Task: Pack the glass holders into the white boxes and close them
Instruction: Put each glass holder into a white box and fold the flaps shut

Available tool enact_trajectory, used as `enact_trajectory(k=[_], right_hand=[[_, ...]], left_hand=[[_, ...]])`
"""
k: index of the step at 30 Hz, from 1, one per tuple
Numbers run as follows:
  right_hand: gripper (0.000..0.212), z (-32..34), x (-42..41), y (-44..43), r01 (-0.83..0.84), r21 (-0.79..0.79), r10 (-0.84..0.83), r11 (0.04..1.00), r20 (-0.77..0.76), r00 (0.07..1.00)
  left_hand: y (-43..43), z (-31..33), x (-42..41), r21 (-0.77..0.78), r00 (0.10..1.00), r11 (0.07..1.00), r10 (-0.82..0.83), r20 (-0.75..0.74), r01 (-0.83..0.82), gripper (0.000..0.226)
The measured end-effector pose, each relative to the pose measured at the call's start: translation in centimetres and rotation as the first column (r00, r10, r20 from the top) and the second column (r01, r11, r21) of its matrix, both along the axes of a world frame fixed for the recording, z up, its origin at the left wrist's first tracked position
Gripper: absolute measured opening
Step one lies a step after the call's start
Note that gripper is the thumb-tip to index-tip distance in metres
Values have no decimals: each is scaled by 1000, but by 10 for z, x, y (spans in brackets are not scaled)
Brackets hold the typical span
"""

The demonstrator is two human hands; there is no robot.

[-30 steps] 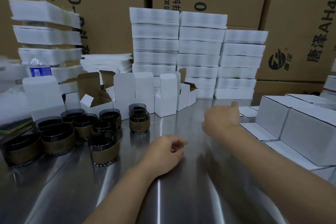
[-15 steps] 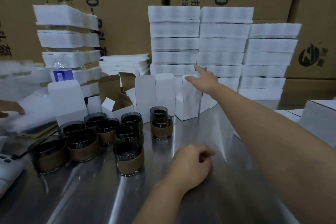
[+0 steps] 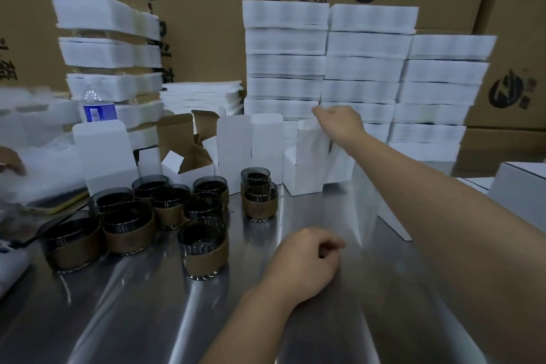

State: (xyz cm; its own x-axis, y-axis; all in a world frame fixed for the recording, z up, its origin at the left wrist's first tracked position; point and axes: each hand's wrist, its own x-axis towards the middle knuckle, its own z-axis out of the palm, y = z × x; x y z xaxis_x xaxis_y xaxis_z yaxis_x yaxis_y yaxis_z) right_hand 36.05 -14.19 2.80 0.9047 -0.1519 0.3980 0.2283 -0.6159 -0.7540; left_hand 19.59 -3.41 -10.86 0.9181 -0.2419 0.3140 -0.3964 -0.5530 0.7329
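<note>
Several dark glass holders with brown sleeves point(image 3: 204, 248) stand in a cluster on the left of the steel table point(image 3: 295, 319); two more are stacked point(image 3: 259, 195) further back. A row of open white boxes point(image 3: 248, 145) with raised flaps stands behind them. My right hand point(image 3: 339, 121) reaches far forward and pinches the raised flap of the rightmost open white box point(image 3: 304, 165). My left hand point(image 3: 307, 260) rests on the table as a loose fist, holding nothing.
Tall stacks of flat white box blanks point(image 3: 363, 68) line the back, with brown cartons point(image 3: 206, 23) behind. Closed white boxes point(image 3: 520, 192) sit at the right edge. A water bottle point(image 3: 97, 109) and another person's hand point(image 3: 11, 159) are at the left.
My right hand moved from the closed boxes at the right across to the row of open boxes and took hold of the rightmost box's flap. The view panned right.
</note>
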Motion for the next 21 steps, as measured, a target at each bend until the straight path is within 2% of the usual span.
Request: enact_trajectory(k=[4, 7, 10, 12, 14, 18, 21], right_hand=[[32, 16, -30, -17, 64, -83, -56, 994, 98, 994], [50, 27, -61, -28, 112, -115, -94, 987, 149, 984], [53, 21, -99, -29, 114, -58, -97, 992, 241, 966], [56, 6, -126, -25, 116, -27, -106, 993, 245, 964], [65, -10, -151, -21, 143, -74, -123, 987, 228, 966], [82, -40, -193, -14, 126, -154, -91, 980, 219, 972], [87, -56, -217, -9, 83, -110, -59, 990, 199, 978]], left_hand=[[-1, 2, 0, -46, 1000, 999, -4, 17, 4, 28], [-3, 3, -1, -106, 1000, 994, 11, 17, -9, 33], [-4, 7, -4, -143, 1000, 989, 22, -1, -22, 35], [-2, 9, -4, -139, 999, 989, 53, -3, -52, 36], [-1, 11, -5, -153, 998, 986, 66, -9, -66, 39], [2, 10, -7, -140, 998, 989, 55, 40, -49, 62], [2, 12, -7, -123, 991, 992, 43, 125, -27, 79]])
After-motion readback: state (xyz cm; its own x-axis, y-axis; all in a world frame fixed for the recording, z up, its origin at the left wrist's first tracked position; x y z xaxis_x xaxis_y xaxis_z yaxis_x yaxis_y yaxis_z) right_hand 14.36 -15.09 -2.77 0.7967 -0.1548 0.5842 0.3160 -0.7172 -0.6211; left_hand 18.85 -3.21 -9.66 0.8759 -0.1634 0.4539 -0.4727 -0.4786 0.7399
